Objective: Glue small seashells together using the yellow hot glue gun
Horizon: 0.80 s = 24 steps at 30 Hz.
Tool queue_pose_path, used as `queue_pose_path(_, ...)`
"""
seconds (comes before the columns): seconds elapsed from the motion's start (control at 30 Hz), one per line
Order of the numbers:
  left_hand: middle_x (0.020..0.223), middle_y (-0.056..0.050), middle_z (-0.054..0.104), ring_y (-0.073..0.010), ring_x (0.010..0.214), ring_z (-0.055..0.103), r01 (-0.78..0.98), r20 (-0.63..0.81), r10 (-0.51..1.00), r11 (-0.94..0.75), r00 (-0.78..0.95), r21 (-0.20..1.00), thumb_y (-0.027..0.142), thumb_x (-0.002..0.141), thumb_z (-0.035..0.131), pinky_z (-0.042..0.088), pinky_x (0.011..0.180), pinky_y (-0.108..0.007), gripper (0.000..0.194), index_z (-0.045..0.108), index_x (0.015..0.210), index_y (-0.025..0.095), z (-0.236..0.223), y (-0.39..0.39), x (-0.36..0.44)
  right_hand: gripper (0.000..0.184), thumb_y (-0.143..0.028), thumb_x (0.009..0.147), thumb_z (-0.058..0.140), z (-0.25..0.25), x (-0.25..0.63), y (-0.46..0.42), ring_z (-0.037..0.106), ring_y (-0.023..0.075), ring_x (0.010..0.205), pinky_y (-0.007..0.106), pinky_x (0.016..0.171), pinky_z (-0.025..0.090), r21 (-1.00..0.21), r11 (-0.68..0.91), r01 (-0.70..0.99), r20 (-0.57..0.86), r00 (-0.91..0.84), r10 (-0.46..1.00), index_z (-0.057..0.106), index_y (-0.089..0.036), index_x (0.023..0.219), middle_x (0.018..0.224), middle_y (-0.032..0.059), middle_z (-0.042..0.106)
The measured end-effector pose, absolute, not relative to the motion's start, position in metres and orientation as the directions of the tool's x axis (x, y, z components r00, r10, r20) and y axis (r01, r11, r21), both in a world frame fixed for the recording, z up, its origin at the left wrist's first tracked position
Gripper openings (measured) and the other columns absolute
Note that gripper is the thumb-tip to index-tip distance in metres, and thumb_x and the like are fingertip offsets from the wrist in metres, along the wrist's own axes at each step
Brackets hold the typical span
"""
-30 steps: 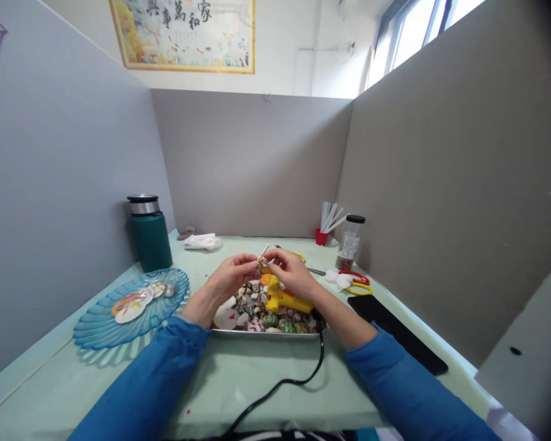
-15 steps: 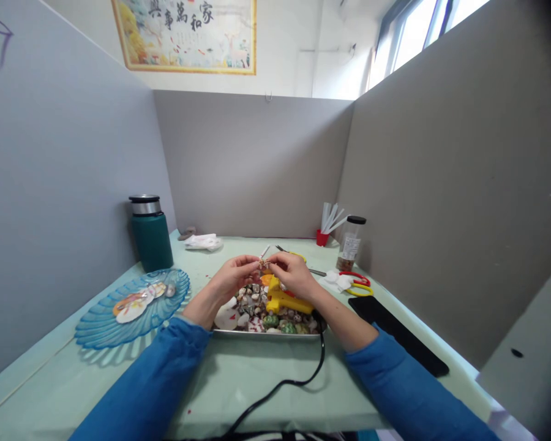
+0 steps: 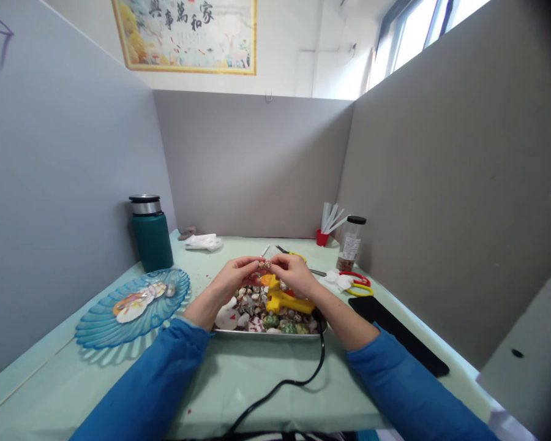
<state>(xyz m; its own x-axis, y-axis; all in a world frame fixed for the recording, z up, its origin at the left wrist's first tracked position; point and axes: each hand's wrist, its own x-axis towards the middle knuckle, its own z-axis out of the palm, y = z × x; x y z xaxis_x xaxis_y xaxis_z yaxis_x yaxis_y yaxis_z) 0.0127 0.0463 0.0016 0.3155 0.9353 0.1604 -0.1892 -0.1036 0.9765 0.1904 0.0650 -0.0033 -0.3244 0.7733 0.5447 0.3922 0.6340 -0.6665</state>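
Observation:
My left hand (image 3: 232, 280) and my right hand (image 3: 294, 274) meet above a metal tray (image 3: 266, 334) of mixed shells. Both pinch a small shell piece (image 3: 265, 264) between their fingertips. A yellow glue gun (image 3: 287, 300) lies on the shells under my right hand, and its black cord (image 3: 280, 384) runs toward me over the table edge.
A blue glass plate (image 3: 131, 309) with shells sits at the left, a green flask (image 3: 150, 234) behind it. At the right lie scissors (image 3: 356, 283), a black phone (image 3: 397, 334), a jar (image 3: 351, 242) and a red cup of sticks (image 3: 324, 234). Grey partitions wall three sides.
Both hands have dropped slightly toward the tray, still pinching the small piece together. Nothing else has moved.

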Motion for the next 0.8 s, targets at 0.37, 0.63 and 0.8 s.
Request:
queue_pose_path(0.37, 0.090, -0.009, 0.069, -0.0110, 0.062, 0.058, -0.135, 0.221, 0.913, -0.185, 0.343, 0.973, 0.039, 0.074, 0.065, 0.049, 0.068, -0.029, 0.034, 0.070, 0.095, 0.013, 0.000, 0.049, 0.013, 0.015, -0.027, 0.073, 0.057, 0.008, 0.187, 0.055, 0.053, 0.0106, 0.053, 0.021, 0.050, 0.041, -0.862, 0.456, 0.223, 0.386, -0.295, 0.874, 0.063, -0.014, 0.070, 0.062, 0.0002, 0.060)
queue_pose_path(0.63, 0.092, -0.009, 0.068, -0.0112, 0.063, 0.057, -0.079, 0.244, 0.932, -0.232, 0.267, 0.970, 0.035, 0.069, 0.070, 0.049, 0.066, -0.028, 0.035, 0.069, 0.096, 0.014, 0.003, 0.044, 0.016, 0.011, -0.024, 0.071, 0.056, 0.007, 0.188, 0.057, 0.052, 0.0094, 0.051, 0.019, 0.047, 0.039, -0.867, 0.451, 0.210, 0.388, -0.283, 0.877, 0.060, -0.014, 0.067, 0.059, -0.0015, 0.056)
queue_pose_path(0.8, 0.088, -0.009, 0.070, -0.0119, 0.062, 0.058, -0.069, 0.272, 0.934, -0.263, 0.232, 0.962, 0.033, 0.065, 0.073, 0.047, 0.063, -0.026, 0.033, 0.071, 0.092, 0.014, 0.003, 0.044, 0.016, 0.011, -0.024, 0.071, 0.056, 0.007, 0.187, 0.055, 0.051, 0.0089, 0.050, 0.017, 0.045, 0.038, -0.877, 0.440, 0.194, 0.378, -0.287, 0.880, 0.059, -0.014, 0.067, 0.056, -0.0021, 0.054)
